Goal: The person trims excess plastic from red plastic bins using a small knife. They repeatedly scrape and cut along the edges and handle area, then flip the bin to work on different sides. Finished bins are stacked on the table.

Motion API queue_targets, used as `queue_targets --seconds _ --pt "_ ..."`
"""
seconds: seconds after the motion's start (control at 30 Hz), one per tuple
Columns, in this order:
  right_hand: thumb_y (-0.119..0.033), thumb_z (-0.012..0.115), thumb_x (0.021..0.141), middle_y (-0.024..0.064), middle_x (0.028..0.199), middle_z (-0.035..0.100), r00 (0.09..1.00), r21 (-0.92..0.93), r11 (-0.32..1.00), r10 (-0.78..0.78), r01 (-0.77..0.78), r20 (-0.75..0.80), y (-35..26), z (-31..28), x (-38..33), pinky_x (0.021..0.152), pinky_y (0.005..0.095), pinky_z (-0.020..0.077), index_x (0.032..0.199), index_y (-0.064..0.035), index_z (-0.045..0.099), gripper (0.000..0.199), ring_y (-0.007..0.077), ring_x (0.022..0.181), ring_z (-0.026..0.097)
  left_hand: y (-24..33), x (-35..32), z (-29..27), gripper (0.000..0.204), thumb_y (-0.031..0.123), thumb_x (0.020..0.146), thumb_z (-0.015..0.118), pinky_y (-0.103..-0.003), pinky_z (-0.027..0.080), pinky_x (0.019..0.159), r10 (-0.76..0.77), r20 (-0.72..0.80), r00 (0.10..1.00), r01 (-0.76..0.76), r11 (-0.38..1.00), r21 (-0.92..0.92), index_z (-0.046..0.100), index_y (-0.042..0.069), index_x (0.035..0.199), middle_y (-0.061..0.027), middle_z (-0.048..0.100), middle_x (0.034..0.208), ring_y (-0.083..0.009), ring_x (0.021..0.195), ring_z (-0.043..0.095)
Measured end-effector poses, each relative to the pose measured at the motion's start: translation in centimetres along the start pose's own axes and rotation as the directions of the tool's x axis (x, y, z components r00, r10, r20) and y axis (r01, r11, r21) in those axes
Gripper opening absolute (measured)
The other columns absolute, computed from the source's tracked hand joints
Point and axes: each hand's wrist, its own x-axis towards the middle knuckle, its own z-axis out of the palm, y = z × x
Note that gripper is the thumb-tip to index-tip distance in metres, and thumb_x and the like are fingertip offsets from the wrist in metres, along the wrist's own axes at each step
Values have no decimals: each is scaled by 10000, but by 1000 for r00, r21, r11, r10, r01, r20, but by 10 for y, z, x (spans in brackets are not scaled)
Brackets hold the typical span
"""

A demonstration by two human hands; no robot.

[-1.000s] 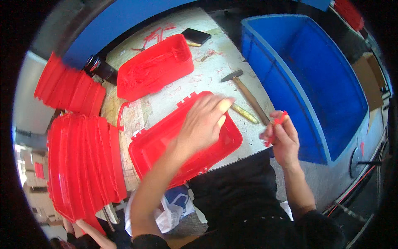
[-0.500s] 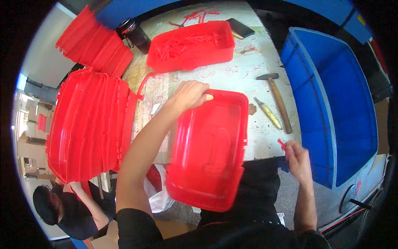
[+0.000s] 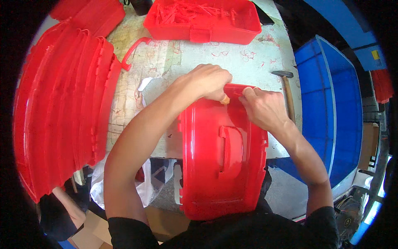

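Note:
A shallow red plastic box lid (image 3: pixel 203 166) is tilted against the table's near edge, its hollow side up and its lower end close to my body. Inside it a raised handle-shaped part (image 3: pixel 230 151) shows at the middle. My left hand (image 3: pixel 205 83) is closed over the lid's far rim, the thumb inside and a yellowish cover on its tip. My right hand (image 3: pixel 263 106) pinches at the same rim, just right of the left. The small red plastic piece it carried is now mostly hidden by the fingers.
Stacked red lids (image 3: pixel 66 103) rise at the left. A red box of plastic strips (image 3: pixel 199 33) stands at the back, with a loose red handle (image 3: pixel 134 54) nearer. A hammer (image 3: pixel 288 91) lies at the right, beside a blue bin (image 3: pixel 323 112). Another person's arm (image 3: pixel 70 207) shows lower left.
My right hand has come up and left from beside the bin to the lid's far rim, bringing the small red piece. The lid has turned straighter; the left hand keeps its hold. The view has shifted.

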Motion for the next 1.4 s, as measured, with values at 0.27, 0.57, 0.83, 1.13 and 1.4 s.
queue_targets --seconds 0.27,0.57,0.83,1.13,1.4 --pt "-171 668 883 122 763 713 993 18 1000 26 -24 -113 -2 4 -1 673 415 568 829 -81 613 119 257 722 713 8 6 7 414 409 779 758 -476 556 802 -110 -20 994 109 993 -50 750 14 906 -230 715 903 -405 909 694" --pt "-156 654 861 137 726 696 998 -78 996 44 -40 50 -8 -5 3 647 393 578 806 -60 618 116 263 723 717 7 4 10 425 432 808 711 -495 555 738 -10 -118 993 16 999 51 741 9 789 -251 680 750 -429 775 685" --pt "-120 665 835 105 669 688 986 -257 955 -123 149 113 2 -10 16 565 317 549 745 -61 666 107 200 657 707 8 3 13 365 364 791 696 -500 554 737 12 -146 989 -5 999 47 741 2 782 -265 673 754 -438 771 681" --pt "-123 650 914 108 689 700 908 -455 814 -196 360 370 -2 -20 29 561 300 544 784 -61 659 144 175 635 701 13 8 16 333 316 778 676 -520 547 751 -38 -169 985 51 996 72 726 -12 759 -278 669 764 -448 784 679" --pt "-142 620 909 129 714 715 987 -229 971 103 -72 126 -16 6 13 627 368 586 828 -61 665 122 238 662 729 6 8 15 344 327 796 660 -519 546 757 -3 -153 988 14 997 74 725 -8 756 -274 673 768 -454 781 674"
